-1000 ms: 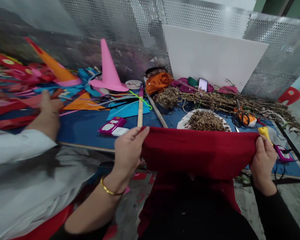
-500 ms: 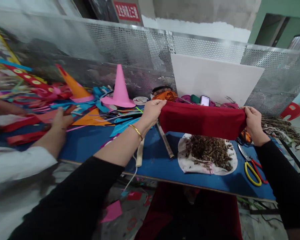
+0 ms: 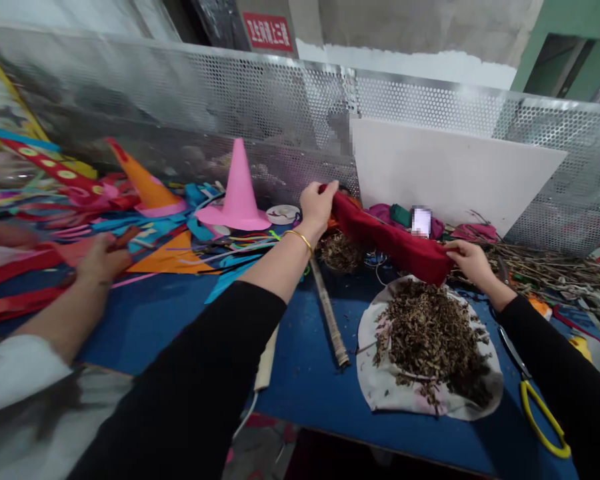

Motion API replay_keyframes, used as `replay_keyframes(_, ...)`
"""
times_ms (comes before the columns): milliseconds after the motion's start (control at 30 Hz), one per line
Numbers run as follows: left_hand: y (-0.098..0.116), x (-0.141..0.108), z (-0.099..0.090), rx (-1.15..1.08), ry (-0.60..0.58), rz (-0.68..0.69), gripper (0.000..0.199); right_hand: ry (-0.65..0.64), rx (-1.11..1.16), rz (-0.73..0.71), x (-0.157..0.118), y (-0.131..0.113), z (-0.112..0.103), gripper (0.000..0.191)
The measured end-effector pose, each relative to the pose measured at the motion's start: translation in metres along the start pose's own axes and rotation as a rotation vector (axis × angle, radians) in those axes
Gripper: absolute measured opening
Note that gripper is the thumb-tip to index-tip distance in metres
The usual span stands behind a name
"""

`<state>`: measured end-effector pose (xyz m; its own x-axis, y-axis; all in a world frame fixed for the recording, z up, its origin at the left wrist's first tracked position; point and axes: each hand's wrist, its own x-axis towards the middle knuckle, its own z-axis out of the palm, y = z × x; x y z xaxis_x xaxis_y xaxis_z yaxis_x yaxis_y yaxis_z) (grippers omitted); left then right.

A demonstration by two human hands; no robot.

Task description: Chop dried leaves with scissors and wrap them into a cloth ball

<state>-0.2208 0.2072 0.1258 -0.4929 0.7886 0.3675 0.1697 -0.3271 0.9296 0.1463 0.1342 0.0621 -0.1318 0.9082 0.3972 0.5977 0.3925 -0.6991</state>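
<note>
A dark red cloth (image 3: pixel 390 243) hangs between my two hands above the back of the blue table (image 3: pixel 300 407). My left hand (image 3: pixel 319 208) pinches its upper left end, and my right hand (image 3: pixel 473 263) grips the lower right end. Just below the cloth, a heap of dry brown leaf bits (image 3: pixel 430 333) rests on a white round cloth (image 3: pixel 373 383). A rough stick (image 3: pixel 329 313) lies left of the heap. Yellow-handled scissors (image 3: pixel 543 420) are to its right, partly under my right forearm.
At the left, another person's hands (image 3: pixel 97 270) hold red strips. A pink cone hat (image 3: pixel 240 193) and an orange cone (image 3: pixel 147 180) stand behind coloured scraps. A white board (image 3: pixel 450 170) leans on the perforated metal screen (image 3: pixel 280 93). Dry stems (image 3: pixel 545 267) lie back right.
The red cloth has gone from stretched level to slanting and bunched. My right hand has moved left and lower relative to my left hand. The view has shifted closer to the table.
</note>
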Motion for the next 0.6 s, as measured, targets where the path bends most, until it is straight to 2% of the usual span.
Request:
replay_keyframes(67, -0.012, -0.003, 0.005, 0.212, -0.004, 0.14, 0.024, -0.184, -0.218, -0.017, -0.008, 0.0, 0.016, 0.029)
replay_keyframes(133, -0.026, -0.011, 0.011, 0.48, -0.108, 0.329, 0.022, -0.303, -0.303, -0.022, -0.016, -0.001, 0.031, 0.033)
replay_keyframes(267, -0.052, -0.036, 0.022, 0.774, -0.606, 0.607, 0.02, -0.43, -0.375, -0.037, -0.027, -0.007, 0.057, 0.036)
replay_keyframes(333, -0.059, -0.047, 0.024, 0.82, -0.747, 0.668, 0.015, -0.47, -0.406, -0.055, -0.028, -0.012, 0.064, 0.034)
replay_keyframes(400, -0.062, -0.055, 0.023, 0.865, -0.795, 0.719, 0.013, -0.489, -0.435, -0.07, -0.027, -0.019, 0.062, 0.03)
replay_keyframes(467, -0.058, -0.06, 0.021, 0.944, -0.802, 0.779, 0.019, -0.487, -0.461, -0.074, -0.024, -0.029, 0.052, 0.025)
replay_keyframes(600, -0.036, -0.071, 0.011, 1.008, -0.706, 0.827, 0.024, -0.387, -0.524, -0.046, -0.032, -0.051, 0.011, 0.022)
